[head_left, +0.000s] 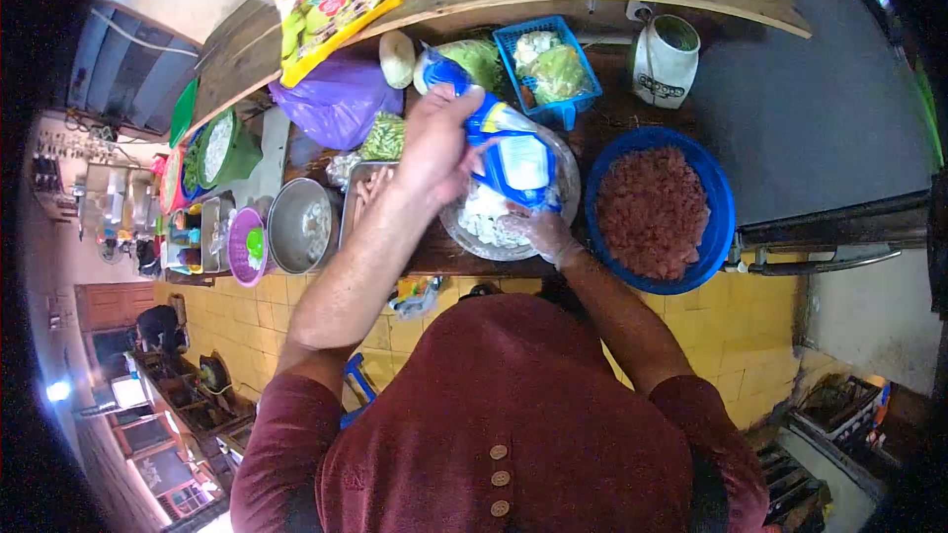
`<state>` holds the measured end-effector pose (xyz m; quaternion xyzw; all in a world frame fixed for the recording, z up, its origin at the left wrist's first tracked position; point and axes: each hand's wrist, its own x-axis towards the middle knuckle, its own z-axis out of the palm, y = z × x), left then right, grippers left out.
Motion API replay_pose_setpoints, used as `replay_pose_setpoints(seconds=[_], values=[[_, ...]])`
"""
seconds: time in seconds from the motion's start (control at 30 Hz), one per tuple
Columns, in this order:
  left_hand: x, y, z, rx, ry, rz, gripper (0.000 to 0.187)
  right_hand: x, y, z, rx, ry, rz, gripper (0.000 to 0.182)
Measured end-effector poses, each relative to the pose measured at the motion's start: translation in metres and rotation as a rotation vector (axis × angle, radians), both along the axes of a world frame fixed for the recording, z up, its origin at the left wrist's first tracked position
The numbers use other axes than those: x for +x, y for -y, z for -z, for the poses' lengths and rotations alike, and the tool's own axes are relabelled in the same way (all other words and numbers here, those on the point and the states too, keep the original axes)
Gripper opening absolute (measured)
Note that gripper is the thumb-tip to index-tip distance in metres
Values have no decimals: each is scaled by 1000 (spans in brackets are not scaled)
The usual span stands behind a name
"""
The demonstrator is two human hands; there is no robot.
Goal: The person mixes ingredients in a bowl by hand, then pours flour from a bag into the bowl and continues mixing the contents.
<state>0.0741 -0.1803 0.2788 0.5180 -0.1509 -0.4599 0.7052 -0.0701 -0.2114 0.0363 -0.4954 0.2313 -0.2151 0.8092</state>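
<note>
Centrally, left hand (434,143) clamped around the upper end of a blue-and-white plastic bag (513,153), tilted mouth-down over a clear glass bowl (565,170). Right hand (543,230) down in the bowl, fingers coated white, resting in the white powdery heap (486,219); whether those fingers are curled or spread I cannot tell.

Bag judged soft and limp, part full, so the weight slumps toward the low end; film looks slick. Best hold is where the left hand has it, bunched high near the closed end, with support under the belly if it sags. Bowl is glass, so breakable and likely slippery with floured fingers.

Outward: blue basin of pink minced meat (654,212) touching the bowl on the right. Metal pot (301,225) and a small purple bowl (247,247) to the left. Behind, blue basket of cauliflower (545,64), a cabbage (474,59), purple plastic bag (336,99), white jug (664,61). Dark wooden worktop (612,109) carries all. Yellow snack packet (331,0) on the plank shelf above.
</note>
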Motion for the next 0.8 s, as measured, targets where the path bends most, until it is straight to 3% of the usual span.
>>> replay_pose_setpoints(seconds=[0.07,0.1,0.23,0.27,0.33,0.37,0.4,0.47,0.53,0.6,0.63,0.67,0.77,0.8], values=[[-8,-6,2,-48,-165,114,4,-2,2,10,433,326,26,89],[-19,-9,-4,-153,-226,100,5,-13,-6,-2,-267,141,100,78],[10,-16,-12,-119,-111,311,15,-34,15,-23,-340,-109,290,58],[20,-17,-6,-75,-93,371,16,-46,19,-42,-187,-4,344,58],[28,-23,-14,126,242,416,17,-66,27,-85,117,212,463,60],[36,-25,-19,246,463,452,21,-70,30,-100,185,200,499,58],[48,-25,-7,231,462,462,21,-75,34,-117,252,192,535,56],[66,-20,28,-75,988,163,28,-105,39,-162,-514,-510,577,59],[57,-24,36,-215,1141,215,56,-115,57,-162,-512,-185,468,57],[45,-23,45,-252,936,408,66,-104,40,-204,-492,-21,423,50],[44,-12,63,-387,865,426,52,-105,43,-210,-514,-24,377,45],[44,-6,67,-397,865,428,52,-107,47,-212,-522,-25,383,45],[43,3,76,-95,1018,466,20,-117,59,-209,-507,-181,306,36],[44,3,75,-100,1017,465,20,-117,58,-212,-557,-199,299,33]])
